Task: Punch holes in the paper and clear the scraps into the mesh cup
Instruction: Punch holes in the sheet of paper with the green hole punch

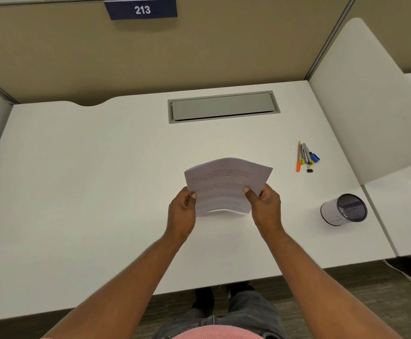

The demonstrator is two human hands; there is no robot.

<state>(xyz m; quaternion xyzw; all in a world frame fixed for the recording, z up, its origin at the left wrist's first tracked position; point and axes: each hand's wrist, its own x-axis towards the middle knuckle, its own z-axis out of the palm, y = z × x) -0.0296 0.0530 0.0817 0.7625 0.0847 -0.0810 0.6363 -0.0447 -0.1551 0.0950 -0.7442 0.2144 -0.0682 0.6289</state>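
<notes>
A printed sheet of paper (226,184) is held above the white desk (89,179), bowed upward across its middle. My left hand (181,211) grips its left edge with the thumb on top. My right hand (264,206) grips its right edge the same way. The mesh cup (344,209) stands on the desk to the right, dark mesh with a white sheet wrapped around its outside. A metal hole punch (304,154) lies at the far right of the desk among small office items.
An orange pen (298,157), yellow and blue clips (314,157) and a black binder clip (309,170) lie beside the punch. A grey cable hatch (224,107) is set into the desk's back. Partition walls (361,99) close the back and sides.
</notes>
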